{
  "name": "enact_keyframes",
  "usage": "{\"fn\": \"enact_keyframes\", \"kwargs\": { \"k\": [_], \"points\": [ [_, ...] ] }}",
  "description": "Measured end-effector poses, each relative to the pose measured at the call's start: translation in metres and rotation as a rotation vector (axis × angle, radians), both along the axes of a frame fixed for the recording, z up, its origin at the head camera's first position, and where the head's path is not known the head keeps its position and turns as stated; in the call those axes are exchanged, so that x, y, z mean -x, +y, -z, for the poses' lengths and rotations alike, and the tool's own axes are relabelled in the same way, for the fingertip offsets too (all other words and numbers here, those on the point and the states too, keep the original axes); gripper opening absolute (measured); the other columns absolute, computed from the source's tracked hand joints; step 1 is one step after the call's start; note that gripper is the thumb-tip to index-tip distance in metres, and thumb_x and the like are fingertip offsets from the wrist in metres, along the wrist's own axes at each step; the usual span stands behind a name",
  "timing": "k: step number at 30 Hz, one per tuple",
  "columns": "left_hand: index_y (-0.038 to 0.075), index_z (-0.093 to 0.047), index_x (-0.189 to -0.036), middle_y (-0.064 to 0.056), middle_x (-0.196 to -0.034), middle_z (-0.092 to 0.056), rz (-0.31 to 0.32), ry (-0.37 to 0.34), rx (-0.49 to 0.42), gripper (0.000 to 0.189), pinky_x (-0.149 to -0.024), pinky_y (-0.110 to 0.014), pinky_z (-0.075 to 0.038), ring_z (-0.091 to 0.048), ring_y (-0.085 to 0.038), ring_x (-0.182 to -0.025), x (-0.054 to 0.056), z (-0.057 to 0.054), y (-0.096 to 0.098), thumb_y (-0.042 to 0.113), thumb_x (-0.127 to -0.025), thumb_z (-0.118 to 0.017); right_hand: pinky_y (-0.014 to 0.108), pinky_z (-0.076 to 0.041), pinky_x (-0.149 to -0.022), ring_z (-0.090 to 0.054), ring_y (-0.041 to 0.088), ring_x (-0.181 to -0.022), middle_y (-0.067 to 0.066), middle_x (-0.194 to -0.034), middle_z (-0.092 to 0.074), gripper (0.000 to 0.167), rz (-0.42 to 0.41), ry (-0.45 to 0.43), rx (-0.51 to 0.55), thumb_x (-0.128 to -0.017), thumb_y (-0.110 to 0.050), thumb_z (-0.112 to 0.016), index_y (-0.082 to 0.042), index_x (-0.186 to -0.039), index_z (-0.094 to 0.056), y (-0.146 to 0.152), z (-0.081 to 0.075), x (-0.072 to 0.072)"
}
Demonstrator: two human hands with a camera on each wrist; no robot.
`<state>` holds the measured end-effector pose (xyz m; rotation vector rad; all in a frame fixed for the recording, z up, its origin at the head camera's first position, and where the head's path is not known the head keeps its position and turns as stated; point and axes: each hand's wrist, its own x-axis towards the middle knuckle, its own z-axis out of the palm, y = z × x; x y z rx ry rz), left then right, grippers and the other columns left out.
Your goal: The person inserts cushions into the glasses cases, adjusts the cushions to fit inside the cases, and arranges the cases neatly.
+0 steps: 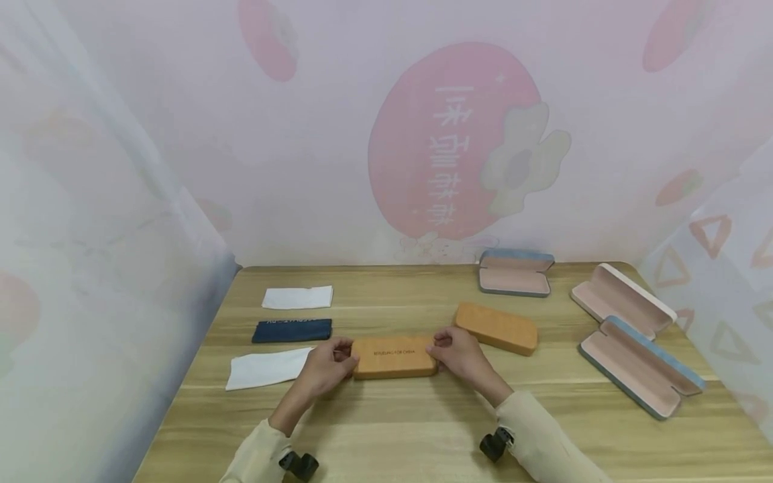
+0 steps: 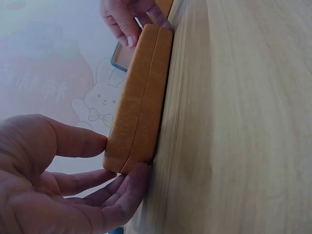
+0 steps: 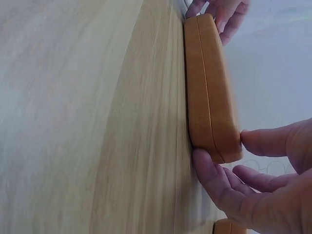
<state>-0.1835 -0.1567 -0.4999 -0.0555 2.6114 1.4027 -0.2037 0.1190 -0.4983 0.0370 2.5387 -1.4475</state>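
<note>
A closed orange glasses case [image 1: 394,363] with dark lettering on its lid lies flat on the table in the head view, its long side facing me. My left hand [image 1: 328,366] grips the left end and my right hand [image 1: 465,357] the right end. In the left wrist view, the thumb touches the top edge of the case [image 2: 138,105] and the fingertips press low on its end. The right wrist view shows the same hold on the other end of the case [image 3: 209,92], whose seam runs unbroken along the side.
Another closed orange case [image 1: 496,329] sits just beyond my right hand. Open cases with pink linings stand farther right: a small blue one [image 1: 515,282], a white one [image 1: 616,305] and a blue one [image 1: 634,369]. At left lie white cloths [image 1: 297,297] and a navy cloth [image 1: 292,331].
</note>
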Motion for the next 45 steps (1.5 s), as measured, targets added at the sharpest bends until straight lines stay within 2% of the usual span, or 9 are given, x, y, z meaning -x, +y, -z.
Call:
{"fn": "enact_keyframes", "kwargs": {
  "k": [5,11,22,27,32,38,45],
  "points": [
    [-0.002,-0.063,-0.127,-0.012,-0.114,-0.069,-0.003,0.017,-0.006,0.036,-0.089,-0.04,-0.056,-0.067,-0.02,-0.099,-0.001,-0.001,0.0,0.01,-0.094,-0.07,0.032,-0.06,-0.077,-0.069,0.025,-0.102,0.013,-0.108,-0.072,0.026,-0.002,0.02,-0.02,-0.092,-0.011,-0.073,0.003,-0.114,-0.068,-0.003,-0.002,0.001],
    [-0.002,-0.064,-0.126,-0.011,-0.113,-0.07,-0.003,0.05,0.0,0.035,-0.089,-0.04,-0.055,-0.067,-0.021,-0.098,-0.009,-0.001,-0.004,0.01,-0.094,-0.07,0.034,-0.06,-0.078,-0.069,0.024,-0.097,0.014,-0.104,-0.071,0.024,-0.022,0.026,-0.021,-0.09,-0.008,-0.073,0.004,-0.11,-0.067,-0.006,-0.005,-0.001],
    [0.002,-0.064,-0.128,-0.008,-0.112,-0.071,-0.042,-0.006,0.019,0.038,-0.09,-0.041,-0.055,-0.067,-0.019,-0.103,-0.031,-0.004,-0.012,0.016,-0.094,-0.071,0.036,-0.059,-0.081,-0.069,0.024,-0.097,0.012,-0.103,-0.069,0.022,-0.072,0.052,-0.011,-0.09,-0.007,-0.074,0.002,-0.108,-0.066,-0.01,-0.006,-0.012],
    [-0.001,-0.065,-0.126,-0.008,-0.11,-0.072,-0.043,0.026,0.011,0.036,-0.088,-0.039,-0.057,-0.069,-0.021,-0.101,-0.033,-0.003,-0.013,0.013,-0.093,-0.073,0.038,-0.058,-0.083,-0.069,0.025,-0.097,0.012,-0.104,-0.07,0.021,-0.083,0.065,-0.033,-0.091,-0.009,-0.074,0.002,-0.108,-0.067,-0.011,-0.006,-0.012],
    [-0.005,-0.067,-0.123,-0.012,-0.108,-0.073,-0.047,0.083,0.058,0.034,-0.086,-0.039,-0.059,-0.07,-0.023,-0.099,-0.028,-0.003,-0.011,0.008,-0.092,-0.073,0.035,-0.059,-0.079,-0.069,0.022,-0.094,0.012,-0.101,-0.07,0.02,-0.056,0.051,-0.017,-0.089,-0.007,-0.076,0.002,-0.105,-0.067,-0.013,-0.007,-0.013],
    [-0.005,-0.069,-0.119,-0.015,-0.104,-0.075,-0.08,0.138,0.114,0.03,-0.084,-0.041,-0.058,-0.071,-0.024,-0.094,-0.009,-0.001,-0.007,0.006,-0.091,-0.072,0.031,-0.06,-0.068,-0.067,0.019,-0.086,0.014,-0.1,-0.069,0.022,-0.006,0.006,0.06,-0.089,-0.005,-0.075,0.005,-0.106,-0.066,-0.017,-0.003,-0.008],
    [-0.005,-0.069,-0.118,-0.016,-0.106,-0.074,-0.087,0.114,0.135,0.029,-0.087,-0.043,-0.058,-0.071,-0.027,-0.098,0.01,0.0,-0.002,0.007,-0.092,-0.071,0.031,-0.06,-0.065,-0.067,0.018,-0.077,0.016,-0.101,-0.071,0.024,0.043,-0.013,0.087,-0.09,-0.004,-0.073,0.007,-0.111,-0.067,-0.018,0.002,0.007]
  ]
}}
